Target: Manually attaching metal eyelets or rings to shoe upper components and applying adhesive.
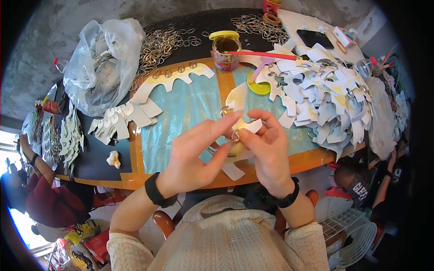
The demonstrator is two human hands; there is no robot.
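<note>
Over the table's front part I hold a white scalloped strip (235,99) with yellowish glue smears and metal rings along it. My right hand (271,156) is closed, thumb and fingers pinching one tab of the strip. Beside that thumb a small oval metal ring (235,135) sits at the strip. My left hand (196,151) reaches in from the other side, its index finger stretched over the strip and its thumb apart, lower down near the ring. Another ring (224,110) shows on the strip farther up. Part of the strip is hidden behind my fingers.
A glue tin (224,61) with a red stick across it stands at the back. Piled white cut pieces (325,95) lie right; a finished-looking strip (174,79) and loose rings (162,47) lie left, beside a plastic bag (101,67). Other people sit at both sides.
</note>
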